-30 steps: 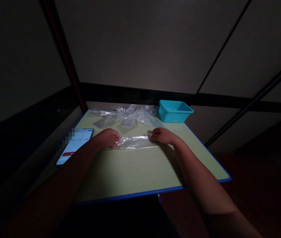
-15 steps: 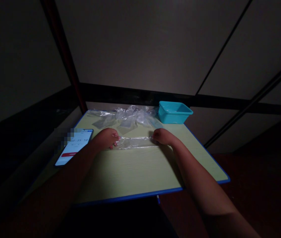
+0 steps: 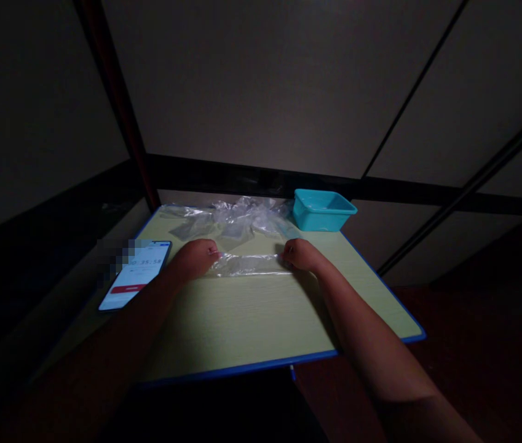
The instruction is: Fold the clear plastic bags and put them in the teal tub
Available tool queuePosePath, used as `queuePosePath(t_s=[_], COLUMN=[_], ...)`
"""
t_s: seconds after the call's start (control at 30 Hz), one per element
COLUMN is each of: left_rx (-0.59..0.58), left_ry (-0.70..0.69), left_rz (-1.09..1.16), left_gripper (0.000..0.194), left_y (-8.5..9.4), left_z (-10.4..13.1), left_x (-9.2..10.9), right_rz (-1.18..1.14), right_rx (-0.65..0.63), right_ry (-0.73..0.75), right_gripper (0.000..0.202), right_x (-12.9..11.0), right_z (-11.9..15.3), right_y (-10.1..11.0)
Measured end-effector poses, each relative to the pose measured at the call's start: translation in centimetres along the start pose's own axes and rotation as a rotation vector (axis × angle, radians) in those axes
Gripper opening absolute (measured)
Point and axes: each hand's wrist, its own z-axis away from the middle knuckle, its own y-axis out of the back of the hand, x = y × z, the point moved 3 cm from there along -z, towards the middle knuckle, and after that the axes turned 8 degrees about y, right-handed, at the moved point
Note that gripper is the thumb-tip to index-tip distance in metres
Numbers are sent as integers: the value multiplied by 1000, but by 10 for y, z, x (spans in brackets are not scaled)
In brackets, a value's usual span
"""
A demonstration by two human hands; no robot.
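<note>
A clear plastic bag [image 3: 251, 264] lies stretched in a narrow strip across the middle of the pale table [image 3: 242, 326]. Its left end is pinched in my left hand [image 3: 200, 256], whose fingers are closed. At the other end, my right hand [image 3: 298, 254] is closed on the bag's upper right corner. Just beyond the strip lies a crumpled pile of clear plastic bags [image 3: 242, 220], spread along the far side of the table.
A turquoise basket [image 3: 323, 218] stands at the far right corner of the table. On the left, a phone [image 3: 138, 274] with a lit screen lies partly behind my left forearm. A wall rises behind the table's far edge.
My left hand's fingers have drawn in closer on the bag's left end. The right hand has hardly moved, and the bag remains stretched between both hands.
</note>
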Motion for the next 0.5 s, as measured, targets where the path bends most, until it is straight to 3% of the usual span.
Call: queuePosePath(t_s=[0.5], left_rx=[44], left_ry=[-50], left_rz=[-93], left_gripper=[20], left_y=[-11], left_z=[-5], left_x=[-3], right_rz=[61], right_rx=[21], right_ry=[5], right_gripper=[23], right_x=[-1], right_z=[-1], right_y=[-2])
